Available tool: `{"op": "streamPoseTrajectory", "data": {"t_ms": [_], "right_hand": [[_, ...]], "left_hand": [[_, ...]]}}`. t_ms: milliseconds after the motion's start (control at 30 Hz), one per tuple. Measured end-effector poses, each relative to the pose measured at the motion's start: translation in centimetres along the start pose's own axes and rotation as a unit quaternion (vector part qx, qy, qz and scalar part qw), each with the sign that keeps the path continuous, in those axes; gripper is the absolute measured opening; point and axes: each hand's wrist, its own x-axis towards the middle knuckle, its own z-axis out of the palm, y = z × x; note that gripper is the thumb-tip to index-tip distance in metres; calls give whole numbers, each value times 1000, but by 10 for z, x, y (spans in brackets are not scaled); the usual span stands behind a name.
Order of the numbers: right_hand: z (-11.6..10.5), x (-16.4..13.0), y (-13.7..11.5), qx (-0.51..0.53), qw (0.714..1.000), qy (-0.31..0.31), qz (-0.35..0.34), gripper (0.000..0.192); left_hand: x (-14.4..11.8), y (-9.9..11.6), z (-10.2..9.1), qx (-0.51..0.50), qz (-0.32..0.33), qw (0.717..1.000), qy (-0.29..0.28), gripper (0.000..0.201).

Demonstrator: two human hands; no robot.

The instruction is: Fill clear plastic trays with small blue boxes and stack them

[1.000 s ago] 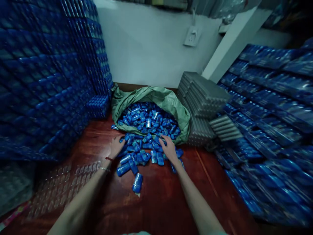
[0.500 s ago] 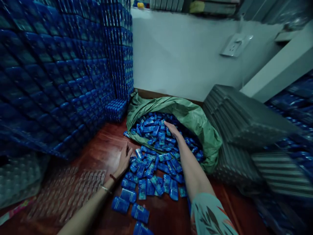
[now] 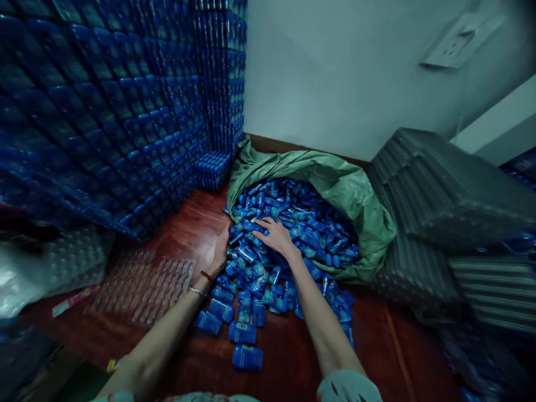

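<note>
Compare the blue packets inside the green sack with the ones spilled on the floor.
The packets in the green sack lie heaped, overlapping every way; the packets on the red floor lie spread in a thinner layer, some singly. The right hand rests on the heap's edge. Both look alike: blue, printed.

both arms outstretched, left hand edge-on, right hand palm down, fingers spread

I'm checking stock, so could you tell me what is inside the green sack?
The green sack holds small blue packets; the right hand rests on them. Deeper layers are hidden.
</note>
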Motion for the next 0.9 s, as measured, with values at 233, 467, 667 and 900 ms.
{"op": "streamPoseTrajectory", "data": {"t_ms": [233, 467, 667, 900], "right_hand": [[17, -58, -25, -72, 996, -40, -36, 55], [-4, -112, -42, -105, 994, -2, 24, 55], [42, -189, -138, -17, 982, -22, -186, 52], [95, -166, -151, -29, 985, -49, -165, 50]], "left_hand": [[-44, 20, -22, 46, -11, 999, -23, 54], [-141, 45, -127, 400, 58, 915, 23, 35], [-208, 27, -181, 477, 47, 876, -49, 32], [-228, 14, -164, 524, 64, 849, -34, 30]]}}
